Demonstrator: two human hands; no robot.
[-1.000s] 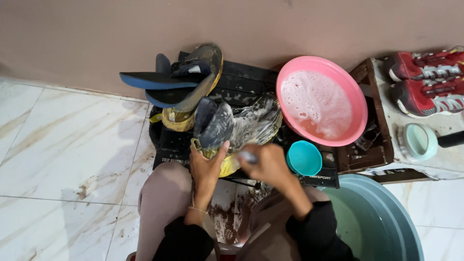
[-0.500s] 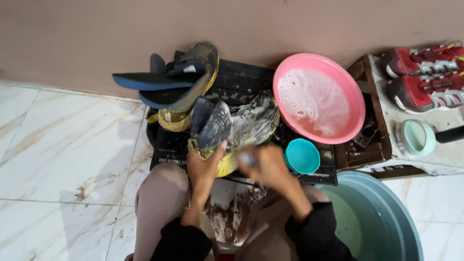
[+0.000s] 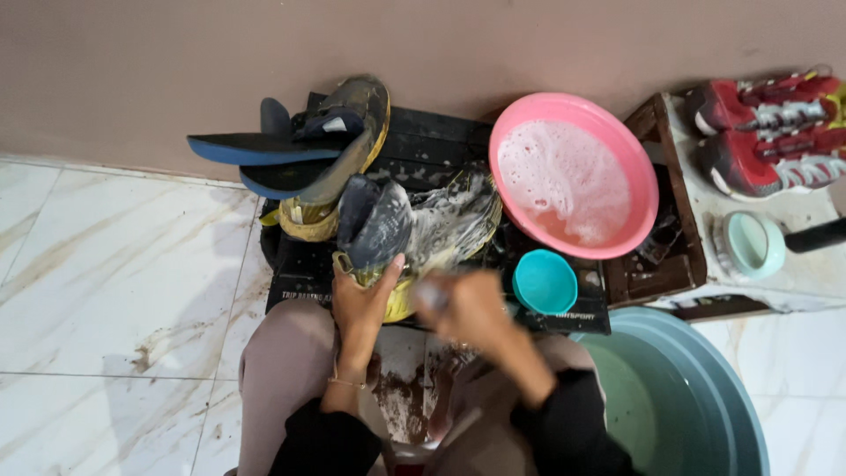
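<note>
Muddy grey shoe (image 3: 414, 225) with yellow sole, coated in white suds, lying on a black plastic crate (image 3: 300, 273) beside a round pink basin (image 3: 617, 141) of foamy water. Left hand (image 3: 361, 295) grasping the shoe's heel end. Right hand (image 3: 471, 304) blurred, clenched around something small, touching the shoe's side.
</note>
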